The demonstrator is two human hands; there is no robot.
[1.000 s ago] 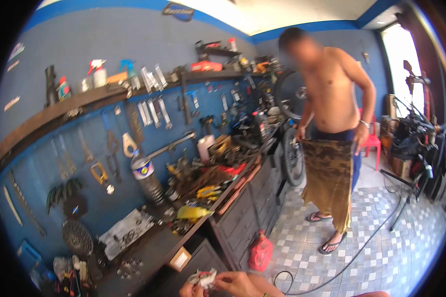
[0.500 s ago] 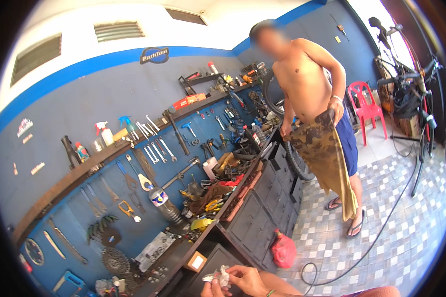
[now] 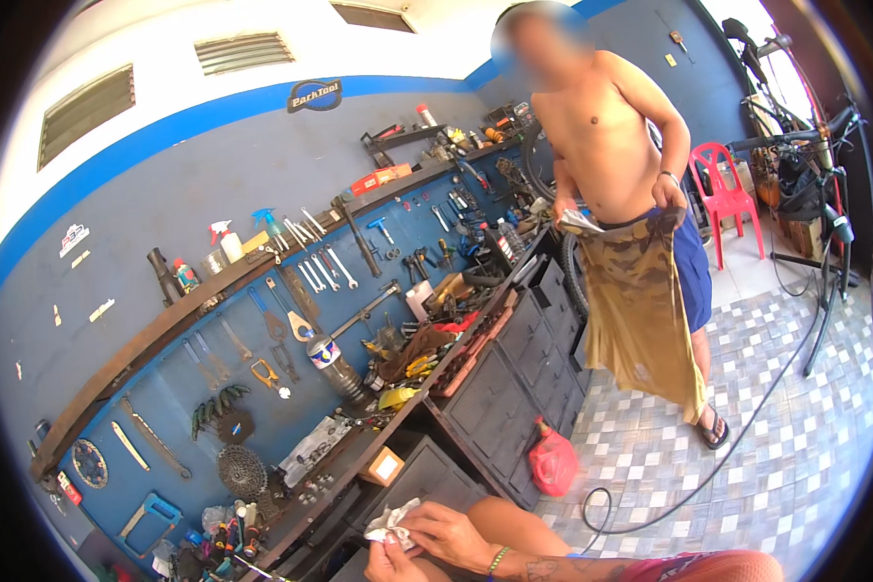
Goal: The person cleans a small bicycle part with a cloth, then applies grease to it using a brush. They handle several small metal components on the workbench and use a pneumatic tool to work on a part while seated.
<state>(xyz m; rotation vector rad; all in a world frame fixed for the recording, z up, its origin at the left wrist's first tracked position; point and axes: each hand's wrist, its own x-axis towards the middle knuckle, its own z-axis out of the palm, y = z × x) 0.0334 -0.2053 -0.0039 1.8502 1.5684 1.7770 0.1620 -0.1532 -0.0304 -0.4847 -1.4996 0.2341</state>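
Low in the picture, my two hands are together at a crumpled whitish cloth or tissue [image 3: 394,524]. My left hand [image 3: 392,563] pinches its lower part, partly cut off by the frame's edge. From the right, my right hand [image 3: 451,536] grips it with bent fingers; a green beaded bracelet circles that wrist. Whether something small is inside the crumpled piece is hidden. Just beyond it, a small cardboard box [image 3: 385,468] sits at the dark workbench [image 3: 310,519].
Another person [image 3: 606,136] stands beyond the bench, holding up a brown camouflage garment [image 3: 640,301]. Tools hang on the blue wall [image 3: 213,330]. A red plastic bag [image 3: 553,464] and a black cable [image 3: 689,509] lie on the tiled floor. A red chair [image 3: 725,209] and bicycle [image 3: 824,165] stand right.
My hands, still on the whitish piece, appear farther left, and more of my right forearm shows. The other person has come nearer and spread the garment wider. The view has shifted slightly.
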